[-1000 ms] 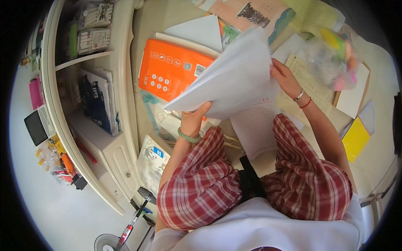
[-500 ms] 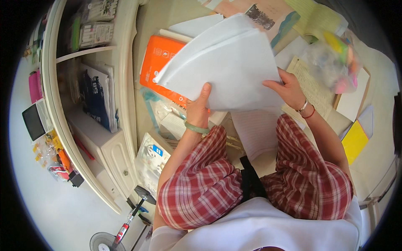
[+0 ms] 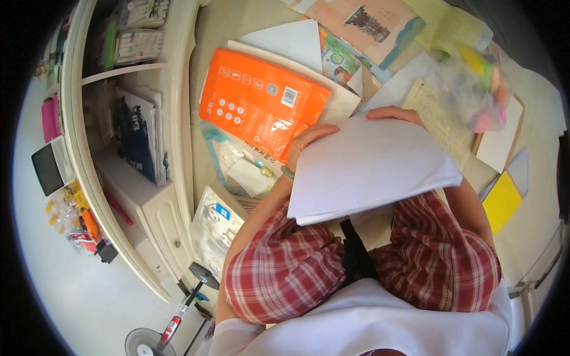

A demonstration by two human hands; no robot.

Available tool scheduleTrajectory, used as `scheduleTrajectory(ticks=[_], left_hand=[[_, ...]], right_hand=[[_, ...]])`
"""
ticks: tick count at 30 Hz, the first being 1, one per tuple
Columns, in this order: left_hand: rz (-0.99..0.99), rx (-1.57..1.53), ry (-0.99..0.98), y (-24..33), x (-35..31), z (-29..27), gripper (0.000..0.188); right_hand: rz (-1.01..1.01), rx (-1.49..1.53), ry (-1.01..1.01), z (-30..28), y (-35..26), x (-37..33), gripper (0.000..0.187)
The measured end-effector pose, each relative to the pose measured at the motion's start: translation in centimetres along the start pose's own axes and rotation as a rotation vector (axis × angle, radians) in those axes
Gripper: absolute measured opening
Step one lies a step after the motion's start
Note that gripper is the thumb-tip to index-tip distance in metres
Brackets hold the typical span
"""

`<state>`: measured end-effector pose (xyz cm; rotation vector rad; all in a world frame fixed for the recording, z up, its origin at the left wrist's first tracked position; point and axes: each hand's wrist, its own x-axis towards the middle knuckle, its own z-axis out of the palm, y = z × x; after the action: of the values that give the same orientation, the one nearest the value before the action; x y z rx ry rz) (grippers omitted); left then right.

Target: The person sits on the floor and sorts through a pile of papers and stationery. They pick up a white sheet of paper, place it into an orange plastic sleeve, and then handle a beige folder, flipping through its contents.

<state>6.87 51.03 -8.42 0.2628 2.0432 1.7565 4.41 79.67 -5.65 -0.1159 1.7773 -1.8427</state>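
Note:
A stack of white paper [image 3: 374,166] is held above my lap, tilted toward me, its layered edge showing along the near side. My left hand [image 3: 310,141] grips it at the far left corner, with part of the fingers hidden behind the sheets. At the far edge, my right hand [image 3: 394,113] is curled over the paper; its palm and wrist are covered by the stack. Just beyond my left hand lies an orange plastic package [image 3: 261,98] with a barcode. A handwritten yellowish sheet [image 3: 436,115] rests to the right of my right hand.
A white shelf unit [image 3: 178,107] with marker packs and folders stands at left. Near my left forearm is a clear bag with panda pictures [image 3: 215,222]. Farther right are a plastic bag of colourful items [image 3: 475,83] and a yellow folder [image 3: 503,199]. Printed booklets [image 3: 368,26] lie at the far side.
The paper stack has moved toward me and down over my lap, uncovering the orange package. Its fanned sheets are now squared together. My hands have shifted to its far edge.

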Motion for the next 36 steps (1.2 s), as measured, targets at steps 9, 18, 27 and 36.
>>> scheduleTrajectory(ticks=[9, 18, 27, 36], left_hand=[[-0.104, -0.078, 0.185, 2.9, -1.3, 3.9, 0.029], [-0.622, 0.049, -0.292, 4.4, -3.3, 4.5, 0.027], [0.167, 1.108, 0.276, 2.5, -2.9, -1.6, 0.044], [-0.171, 1.137, 0.221, -0.2, -2.8, -3.7, 0.061]], right_hand=[[0.212, -0.642, 0.019, -3.0, -3.3, -0.8, 0.027], [0.249, -0.065, 0.041, -3.7, 1.6, -4.1, 0.038], [0.423, 0.351, 0.131, -4.6, 4.0, -6.2, 0.041], [0.638, 0.314, -0.293, -1.7, 6.5, -7.3, 0.049]])
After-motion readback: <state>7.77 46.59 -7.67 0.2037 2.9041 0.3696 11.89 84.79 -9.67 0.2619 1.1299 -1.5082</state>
